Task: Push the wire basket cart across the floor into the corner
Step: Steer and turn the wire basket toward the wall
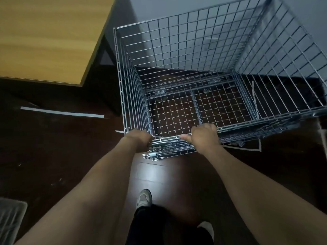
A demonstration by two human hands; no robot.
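Both forearms fill the bottom of the view, reaching forward and away from me toward the wire basket cart (203, 103). Between them, close beneath me, one light shoe (144, 198) is stepped forward on the dark wooden floor (62, 156), and the toe of a second shoe shows just behind it to the right.

My left hand (138, 138) is closed over the near top rail of the cart, right at its near left corner, the fingers curled down over the wire so I cannot see their tips. My right hand (203, 137) grips the same rail farther along to the right, fingers wrapped over the top and the thumb stretched along the near side of the bar. Between my two hands, just below the rail, sits a metal latch fitting (157, 149).

The cart stands on the floor directly in front of me, empty, its mesh bottom showing the floor through it. Its far side is close to the grey wall (177, 7). Left of the cart stands a wooden surface (49, 36), its dark leg just beside the cart's left wall. A pale strip (62, 112) lies on the floor left of the cart, under the surface's edge.
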